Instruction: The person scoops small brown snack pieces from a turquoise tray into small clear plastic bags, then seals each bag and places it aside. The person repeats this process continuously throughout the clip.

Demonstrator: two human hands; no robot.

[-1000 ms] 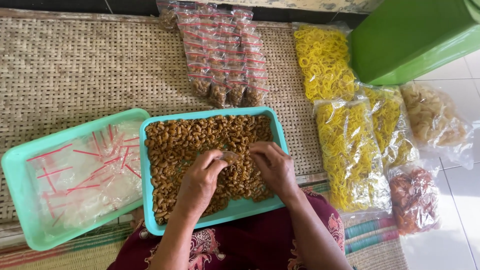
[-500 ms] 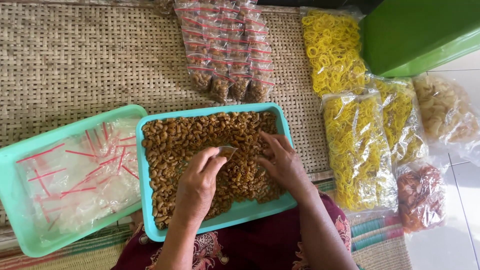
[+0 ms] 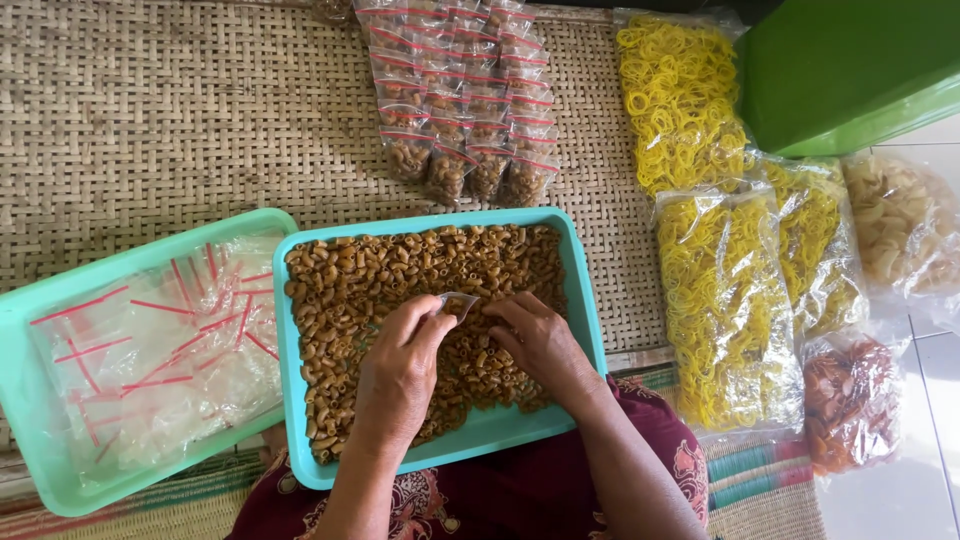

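Two hands work over a teal tray (image 3: 585,300) of brown macaroni snacks (image 3: 390,280) resting on a woven mat (image 3: 150,120). The left hand (image 3: 400,375) pinches a small clear plastic bag (image 3: 458,303) at its edge; the right hand (image 3: 540,340), fingers curled, touches the bag's mouth. Filled packets (image 3: 465,100) lie beyond the tray, and a green tray (image 3: 20,400) of empty bags sits to the left.
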